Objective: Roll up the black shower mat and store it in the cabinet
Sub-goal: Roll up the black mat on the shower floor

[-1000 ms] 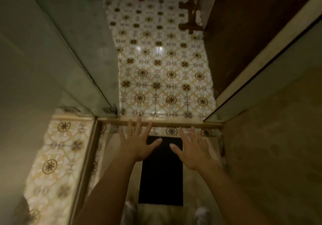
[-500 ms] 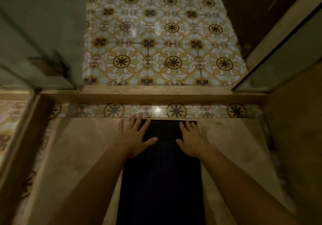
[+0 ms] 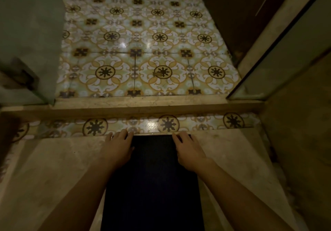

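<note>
Both hands reach the far edge of the black shower mat, ready to start the roll.

Head view: the black shower mat lies flat on the beige shower floor, its far edge against the raised tiled curb. The left hand rests on the far-left corner and the right hand on the far-right corner, fingers curled down over the edge; whether they have actually pinched it cannot be told. No roll has formed, so the rolling step is judged only beginning. The next move likely calls for lifting that edge evenly and turning it tightly toward the person. No cabinet can be identified with certainty.
</note>
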### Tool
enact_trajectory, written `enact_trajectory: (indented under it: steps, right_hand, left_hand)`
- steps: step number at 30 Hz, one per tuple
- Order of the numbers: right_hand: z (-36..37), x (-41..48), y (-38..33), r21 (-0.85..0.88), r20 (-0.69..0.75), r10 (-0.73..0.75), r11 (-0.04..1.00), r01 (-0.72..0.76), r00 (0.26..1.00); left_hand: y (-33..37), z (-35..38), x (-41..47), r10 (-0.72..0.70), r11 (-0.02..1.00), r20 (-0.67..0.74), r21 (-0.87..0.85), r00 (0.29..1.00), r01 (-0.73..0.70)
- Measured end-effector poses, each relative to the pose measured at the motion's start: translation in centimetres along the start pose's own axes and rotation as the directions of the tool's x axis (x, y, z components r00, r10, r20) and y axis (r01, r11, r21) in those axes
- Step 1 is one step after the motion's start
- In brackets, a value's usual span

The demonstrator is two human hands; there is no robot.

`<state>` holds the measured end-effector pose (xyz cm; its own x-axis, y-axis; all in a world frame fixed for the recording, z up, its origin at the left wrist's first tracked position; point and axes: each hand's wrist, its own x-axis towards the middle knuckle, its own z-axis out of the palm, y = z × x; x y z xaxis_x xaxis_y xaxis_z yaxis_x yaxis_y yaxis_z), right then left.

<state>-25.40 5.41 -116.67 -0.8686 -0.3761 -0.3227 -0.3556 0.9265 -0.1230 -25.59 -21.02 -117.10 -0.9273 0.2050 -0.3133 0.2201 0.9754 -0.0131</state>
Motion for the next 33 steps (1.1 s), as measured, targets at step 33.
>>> enact_trajectory:
  steps: [33]
  right_hand:
    - [-2.6,4.1,2.6,0.165,0.015,-0.117,0.980,0.113,0.993]
  left_hand:
    - [-3.4,-3.0,1.8,-0.062,0.964,0.153,-0.248,0.986,0.100]
